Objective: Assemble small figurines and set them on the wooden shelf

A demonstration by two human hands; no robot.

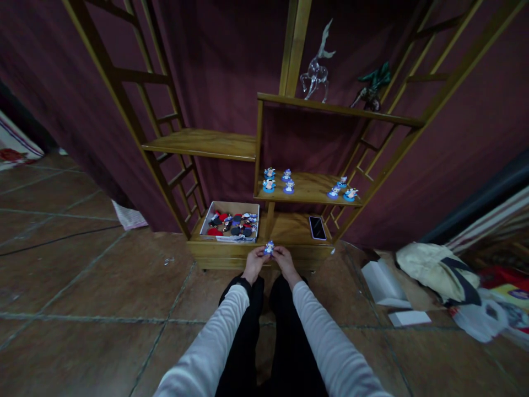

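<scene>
Between my two hands is a small blue-and-white figurine [269,247], held upright in front of the cabinet's bottom ledge. My left hand [253,263] pinches it from the left, and my right hand [285,261] grips it from the right. Just beyond, to the left, a cardboard box [205,225] holds several jumbled figurines with red, black and blue parts. Several similar figurines stand on the middle shelf [312,187]: a left group that includes a purple-blue one [289,186], and a right group with a pink-and-blue one [350,194].
A phone [317,227] lies on the bottom shelf [285,229]. A clear deer ornament [317,74] and a green-topped ornament [372,88] stand on the upper shelf. A bare wooden shelf [202,143] is at left. White boxes [384,284] and bags [438,270] lie on the floor at right.
</scene>
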